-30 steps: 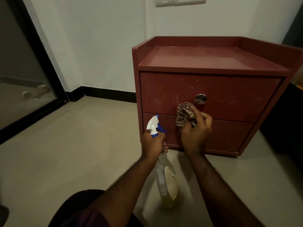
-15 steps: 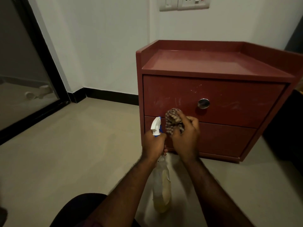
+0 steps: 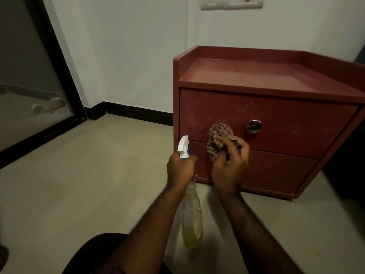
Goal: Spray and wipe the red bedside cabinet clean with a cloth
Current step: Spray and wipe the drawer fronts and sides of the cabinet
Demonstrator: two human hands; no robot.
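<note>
Dim room corner: white wall [image 3: 128,46], beige floor [image 3: 69,175].
Black skirting [image 3: 138,113] is run along the wall; glass door [image 3: 25,76] is set left, switch plate [image 3: 232,2] mounted high.

We've got the right hand [image 3: 230,167] gripping a bunched checked cloth [image 3: 218,138] against the red cabinet [image 3: 276,107] front, left of its round metal knob [image 3: 254,126]. Our left hand [image 3: 180,169] grips the spray bottle [image 3: 190,212] by its neck, white nozzle [image 3: 183,146] up.

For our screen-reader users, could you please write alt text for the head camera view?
A person's right hand holds a checked cloth against the front of the red bedside cabinet, left of its metal knob, while the left hand grips a spray bottle.
</note>
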